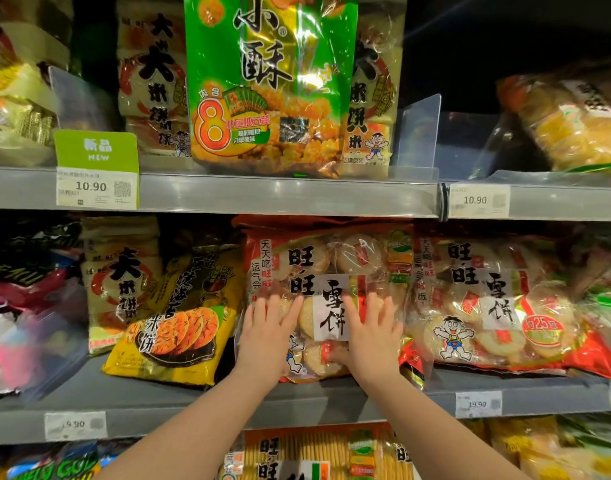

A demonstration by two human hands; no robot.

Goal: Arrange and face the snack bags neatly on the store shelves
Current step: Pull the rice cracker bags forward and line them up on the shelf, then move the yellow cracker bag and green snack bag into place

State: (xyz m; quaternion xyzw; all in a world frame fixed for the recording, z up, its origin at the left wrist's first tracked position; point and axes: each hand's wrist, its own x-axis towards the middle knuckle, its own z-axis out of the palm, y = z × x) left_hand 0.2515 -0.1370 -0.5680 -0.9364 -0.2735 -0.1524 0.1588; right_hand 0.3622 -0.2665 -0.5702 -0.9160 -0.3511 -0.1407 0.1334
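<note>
A red and clear bag of round rice crackers (331, 261) stands upright at the middle of the middle shelf (158, 396). My left hand (267, 336) lies flat on its lower left face, fingers spread. My right hand (373, 336) lies flat on its lower right face, fingers also spread. Neither hand grips the bag. A second bag of the same kind (498, 299) leans beside it on the right. A yellow cracker bag (179, 323) tilts to the left of it, and a beige bag (120, 278) stands behind that one.
On the top shelf (280, 194) stand a green bag (273, 84), beige bags behind it, and clear plastic dividers (420, 133). An orange bag (574, 123) lies at the upper right. Price tags (96, 187) hang on the shelf edges. More bags (318, 455) fill the shelf below.
</note>
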